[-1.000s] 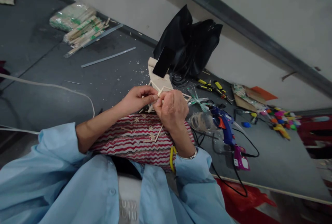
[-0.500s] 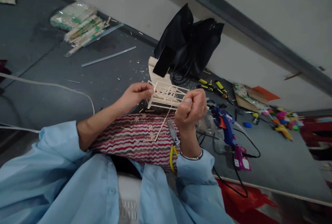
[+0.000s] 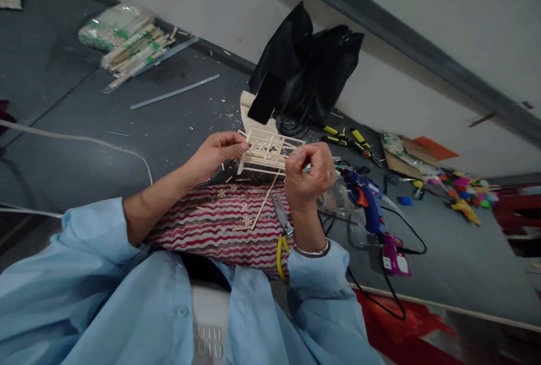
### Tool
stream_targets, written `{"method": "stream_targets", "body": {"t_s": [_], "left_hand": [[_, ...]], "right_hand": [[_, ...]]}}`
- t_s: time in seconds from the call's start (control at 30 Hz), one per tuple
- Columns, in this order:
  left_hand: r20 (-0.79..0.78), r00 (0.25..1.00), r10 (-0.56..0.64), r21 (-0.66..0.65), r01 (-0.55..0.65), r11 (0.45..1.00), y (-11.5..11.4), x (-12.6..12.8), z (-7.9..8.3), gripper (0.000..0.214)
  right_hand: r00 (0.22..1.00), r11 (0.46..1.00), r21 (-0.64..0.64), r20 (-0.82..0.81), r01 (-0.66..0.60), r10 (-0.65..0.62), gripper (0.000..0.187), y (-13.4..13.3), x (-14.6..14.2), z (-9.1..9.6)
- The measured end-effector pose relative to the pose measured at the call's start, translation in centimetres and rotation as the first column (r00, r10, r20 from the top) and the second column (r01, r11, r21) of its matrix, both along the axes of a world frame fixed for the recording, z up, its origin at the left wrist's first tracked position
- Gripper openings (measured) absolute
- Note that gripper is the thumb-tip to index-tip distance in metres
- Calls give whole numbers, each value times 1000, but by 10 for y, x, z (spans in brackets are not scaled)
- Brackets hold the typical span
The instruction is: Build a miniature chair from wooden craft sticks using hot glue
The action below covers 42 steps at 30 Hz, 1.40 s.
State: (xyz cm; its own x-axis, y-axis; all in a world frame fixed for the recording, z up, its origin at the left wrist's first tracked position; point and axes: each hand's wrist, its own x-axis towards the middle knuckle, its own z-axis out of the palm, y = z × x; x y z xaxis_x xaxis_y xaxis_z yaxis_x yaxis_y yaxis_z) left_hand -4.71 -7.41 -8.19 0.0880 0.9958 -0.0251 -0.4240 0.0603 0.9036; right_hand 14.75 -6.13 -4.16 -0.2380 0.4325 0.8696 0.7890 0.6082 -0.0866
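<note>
A small open frame of thin wooden sticks [image 3: 270,148] is held between my two hands, over the table's near edge. My left hand [image 3: 217,152] pinches its left end between thumb and fingertips. Closed at the right end, my right hand [image 3: 311,176] grips the frame, and its knuckles hide that end. Below lies a red and white striped cloth [image 3: 181,235], bearing small flower-shaped wooden pieces [image 3: 246,221] and a long loose stick [image 3: 265,200]. Yellow-handled cutters [image 3: 280,255] rest on the cloth beside my right wrist.
Right of my hand lies a blue glue gun [image 3: 369,204] with cords. Behind the frame are a phone [image 3: 266,97] and a black bag [image 3: 291,55]. Yellow-black tools [image 3: 338,137] and colourful pieces [image 3: 467,190] lie right; bagged sticks [image 3: 137,49] and a flat strip [image 3: 175,92] lie left.
The view has shifted slightly. Both hands keep their hold on the stick frame, which has tilted a little; the right fist has turned slightly.
</note>
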Motion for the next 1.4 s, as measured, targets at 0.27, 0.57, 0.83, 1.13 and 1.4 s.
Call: {"method": "stream_targets", "body": {"t_s": [0.27,0.57,0.83,1.13,1.4], "left_hand": [[37,999,4,-1,-4,1000,1,-2,-1,35],[44,998,39,-21,-38,999,4,-2,-2,37],[14,1000,26,-4,-26,1000,2,-2,-3,39],[-37,999,17,20,-16,1000,-1,0,2,40],[-71,996,58,17,-57,998,0,-2,3,27]], "right_hand": [[993,988,-128,66,-85,94,10,6,5,2],[949,972,-235,299,-32,103,13,8,8,-1],[914,992,-126,403,15,37,14,4,0,-4],[882,996,-39,468,82,-54,17,3,-4,-5],[999,995,-100,52,18,-13,12,9,11,-1]]}}
